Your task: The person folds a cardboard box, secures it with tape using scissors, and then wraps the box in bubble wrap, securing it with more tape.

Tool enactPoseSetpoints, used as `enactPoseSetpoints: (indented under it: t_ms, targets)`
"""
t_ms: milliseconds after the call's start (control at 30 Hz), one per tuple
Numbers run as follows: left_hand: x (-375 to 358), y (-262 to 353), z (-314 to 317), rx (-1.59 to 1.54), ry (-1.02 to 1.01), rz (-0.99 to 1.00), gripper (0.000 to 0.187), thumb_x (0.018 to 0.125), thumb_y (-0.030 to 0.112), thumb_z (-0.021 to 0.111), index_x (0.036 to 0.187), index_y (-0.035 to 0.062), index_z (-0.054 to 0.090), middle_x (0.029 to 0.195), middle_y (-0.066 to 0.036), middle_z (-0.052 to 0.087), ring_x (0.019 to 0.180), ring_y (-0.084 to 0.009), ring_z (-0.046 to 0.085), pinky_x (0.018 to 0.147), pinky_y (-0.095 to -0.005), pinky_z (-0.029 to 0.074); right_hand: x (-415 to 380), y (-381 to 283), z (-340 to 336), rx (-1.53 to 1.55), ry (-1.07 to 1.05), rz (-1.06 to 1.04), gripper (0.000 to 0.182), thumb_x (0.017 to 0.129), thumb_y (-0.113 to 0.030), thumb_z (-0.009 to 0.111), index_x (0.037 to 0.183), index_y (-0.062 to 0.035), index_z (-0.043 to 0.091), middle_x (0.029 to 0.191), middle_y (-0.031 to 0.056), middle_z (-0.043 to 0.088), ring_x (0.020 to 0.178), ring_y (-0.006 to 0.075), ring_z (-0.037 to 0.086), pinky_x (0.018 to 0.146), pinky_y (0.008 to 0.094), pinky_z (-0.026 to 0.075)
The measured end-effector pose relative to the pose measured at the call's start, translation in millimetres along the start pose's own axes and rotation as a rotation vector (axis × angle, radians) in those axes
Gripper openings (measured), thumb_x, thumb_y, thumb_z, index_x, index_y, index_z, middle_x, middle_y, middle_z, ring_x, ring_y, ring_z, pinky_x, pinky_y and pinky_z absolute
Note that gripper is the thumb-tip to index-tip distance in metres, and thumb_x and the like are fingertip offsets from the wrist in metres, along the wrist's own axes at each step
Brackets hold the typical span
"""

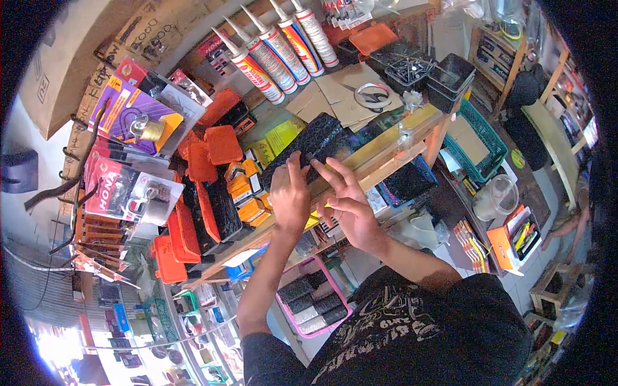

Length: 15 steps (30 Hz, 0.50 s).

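A black plastic-wrapped package (pixel 320 136), shiny and block-shaped, lies tilted on the counter in front of me. My left hand (pixel 290 196) is closed at its near edge, with the fingertips on the wrapping. Just to the right is my right hand (pixel 349 209), its index and middle fingers stretched towards the package and its thumb apart from them. Nothing shows plainly in the right hand. The lower side of the package is hidden behind both hands.
Yellow-orange boxes (pixel 250 186) and red-orange bins (pixel 183 231) stand on the left. Sealant tubes (pixel 283 61) line the back, near cardboard sheets (pixel 331 96) and a tape roll (pixel 372 96). Below, a pink basket (pixel 348 314) holds several black wrapped packages. A green crate (pixel 473 168) stands right.
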State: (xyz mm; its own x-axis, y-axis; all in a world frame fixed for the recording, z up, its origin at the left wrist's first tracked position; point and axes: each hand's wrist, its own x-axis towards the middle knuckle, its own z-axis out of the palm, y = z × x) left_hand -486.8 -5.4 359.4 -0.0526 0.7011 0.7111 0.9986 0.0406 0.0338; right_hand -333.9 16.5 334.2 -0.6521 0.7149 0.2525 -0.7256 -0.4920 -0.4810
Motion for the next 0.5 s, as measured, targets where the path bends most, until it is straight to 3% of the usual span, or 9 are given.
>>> enactPoseSetpoints:
  t_ms: [233,500]
  targets:
    - [-1.6,-3.1,0.7,-0.025,-0.005,0.0,0.04,0.085,0.002,0.069,0.123,0.002,0.055,0.078,-0.015,0.062,0.075,-0.0327,0.062,0.065,-0.0434,0.051,6.6,3.4,0.8,0.055,0.032,0.044,0.073,0.09,-0.012,0.058,0.156,-0.014,0.026,0.161,0.013,0.033,0.084,0.0167,0.065,0.064,0.0278,0.049]
    - [-0.4,-2.8,-2.5,0.033,-0.075,0.02,0.041,0.083,0.003,0.067,0.123,0.0004,0.058,0.095,-0.018,0.067,0.081,-0.0333,0.063,0.071,-0.0429,0.053,8.4,4.9,-1.0,0.071,0.044,0.071,0.071,0.092,-0.01,0.055,0.156,-0.013,0.025,0.161,0.0117,0.032,0.084,0.0173,0.065,0.064,0.0288,0.049]
